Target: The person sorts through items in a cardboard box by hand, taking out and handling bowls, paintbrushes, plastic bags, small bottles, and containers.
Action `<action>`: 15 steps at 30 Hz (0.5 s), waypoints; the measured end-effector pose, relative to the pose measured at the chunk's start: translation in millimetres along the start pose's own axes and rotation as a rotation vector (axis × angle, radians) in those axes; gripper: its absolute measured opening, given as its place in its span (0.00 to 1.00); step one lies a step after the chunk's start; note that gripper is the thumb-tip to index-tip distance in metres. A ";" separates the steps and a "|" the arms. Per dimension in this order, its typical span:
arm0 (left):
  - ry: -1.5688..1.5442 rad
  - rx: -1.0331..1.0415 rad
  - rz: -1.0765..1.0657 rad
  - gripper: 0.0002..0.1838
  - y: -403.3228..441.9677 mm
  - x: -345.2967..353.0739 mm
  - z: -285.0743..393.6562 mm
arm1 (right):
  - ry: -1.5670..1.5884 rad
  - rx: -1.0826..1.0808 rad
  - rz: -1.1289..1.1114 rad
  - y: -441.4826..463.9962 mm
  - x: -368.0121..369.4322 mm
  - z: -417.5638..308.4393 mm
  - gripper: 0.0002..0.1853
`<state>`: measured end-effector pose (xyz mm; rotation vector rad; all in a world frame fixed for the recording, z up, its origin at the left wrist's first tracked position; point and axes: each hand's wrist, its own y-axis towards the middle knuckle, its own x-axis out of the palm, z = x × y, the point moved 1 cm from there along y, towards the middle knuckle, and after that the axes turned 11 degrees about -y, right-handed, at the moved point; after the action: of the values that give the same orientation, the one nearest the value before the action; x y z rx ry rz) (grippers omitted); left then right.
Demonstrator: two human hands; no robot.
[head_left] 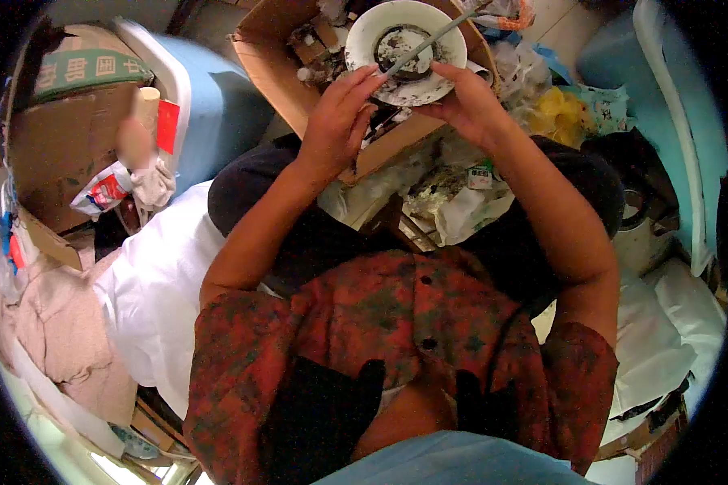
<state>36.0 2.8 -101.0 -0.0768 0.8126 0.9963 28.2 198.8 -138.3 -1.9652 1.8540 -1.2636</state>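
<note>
A round white dish point(362, 42), smeared with black residue, is held tilted over an open cardboard box. My right hand point(473, 105) grips its near right rim, thumb on top and the other fingers underneath. My left hand point(340, 117) is closed at the near left rim, with fingertips on the edge. A thin grey stick point(437, 39) slants across the dish from the left fingertips to the upper right; whether those fingers also pinch it, I cannot tell. A dark ring-shaped mark point(404, 52) shows in the dish's middle.
The cardboard box point(271, 69) contains small boxes and scraps. Plastic bags point(461, 214) lie between my knees, and a yellow bag point(558, 113) is at the right. Blue bins stand left point(226, 97) and right point(679, 121). White sacking point(162, 283) lies by my left side.
</note>
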 end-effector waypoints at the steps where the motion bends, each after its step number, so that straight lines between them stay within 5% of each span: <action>1: 0.005 0.001 -0.010 0.23 1.0 -1.2 0.6 | -0.003 -0.001 -0.016 0.2 0.5 -0.3 0.18; 15: 0.188 -0.003 -0.103 0.19 15.1 5.8 16.4 | -0.250 -0.238 -0.143 -12.4 12.6 -2.8 0.20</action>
<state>35.5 22.1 -88.6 -0.2149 0.9691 0.9019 34.0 191.6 -123.0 -2.2916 1.8372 -0.8107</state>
